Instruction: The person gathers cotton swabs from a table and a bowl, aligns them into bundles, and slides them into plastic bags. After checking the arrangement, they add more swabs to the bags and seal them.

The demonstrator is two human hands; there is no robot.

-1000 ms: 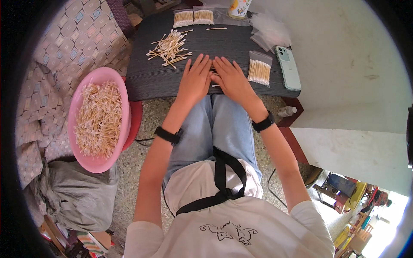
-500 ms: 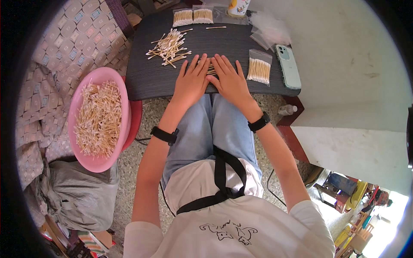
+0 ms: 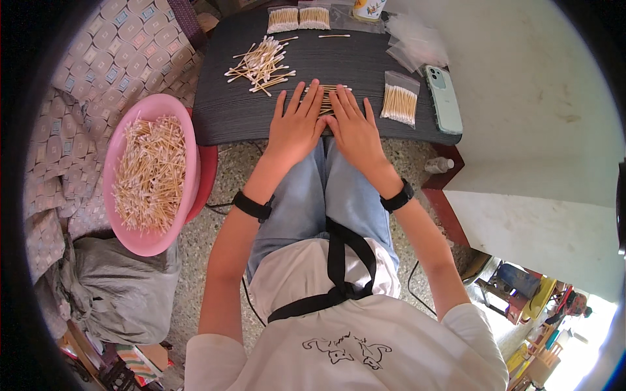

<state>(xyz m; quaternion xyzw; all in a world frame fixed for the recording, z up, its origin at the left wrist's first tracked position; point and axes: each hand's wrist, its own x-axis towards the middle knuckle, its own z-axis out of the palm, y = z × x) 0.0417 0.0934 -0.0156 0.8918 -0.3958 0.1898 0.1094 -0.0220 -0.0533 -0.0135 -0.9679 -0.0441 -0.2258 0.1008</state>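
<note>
A row of cotton swabs (image 3: 328, 100) lies crosswise on the dark table (image 3: 222, 117), partly covered by my hands. My left hand (image 3: 295, 125) rests on its left end with the fingers stretched out. From the other side, my right hand (image 3: 357, 129) lies flat over the right end, its fingers extended too. The thumbs meet at the near side of the row. Beyond my left hand is a loose heap of cotton swabs (image 3: 262, 63). To the right of my right hand lies a clear bag filled with swabs (image 3: 400, 103).
Two filled swab bags (image 3: 298, 18) lie at the table's far edge, near a single swab (image 3: 334, 36) and a printed cup (image 3: 369, 8). Empty clear bags (image 3: 417, 42) and a pale phone (image 3: 443, 99) are at right. A pink basin (image 3: 190, 163) of swabs stands left.
My hands have drawn slightly apart, so more of the swab row shows between them. The whole view has shifted a little.
</note>
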